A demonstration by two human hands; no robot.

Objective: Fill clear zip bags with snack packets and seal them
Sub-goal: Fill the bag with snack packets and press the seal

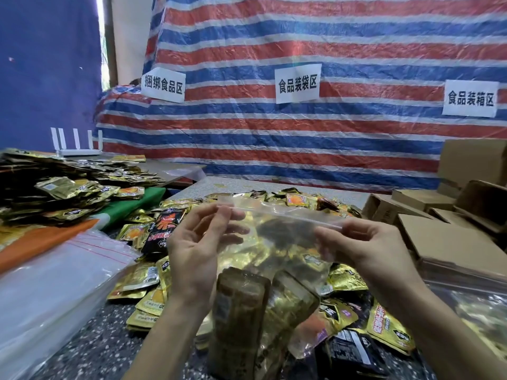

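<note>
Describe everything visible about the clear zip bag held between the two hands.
The clear zip bag is thin, glossy, see-through plastic with a zip strip along its top edge. It is held upright over the loose packet pile. The left hand pinches the strip's left end and the right hand pinches its right end. Gold and dark snack packets fill its lower part. Whether the strip is pressed closed cannot be told.

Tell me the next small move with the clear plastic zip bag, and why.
Probably press the zip strip shut, sliding the pinch from one end to the other. The left hand and right hand each pinch a top end of the clear plastic zip bag, and gold and brown snack packets sit inside. Whether the strip is closed cannot be told.
</note>
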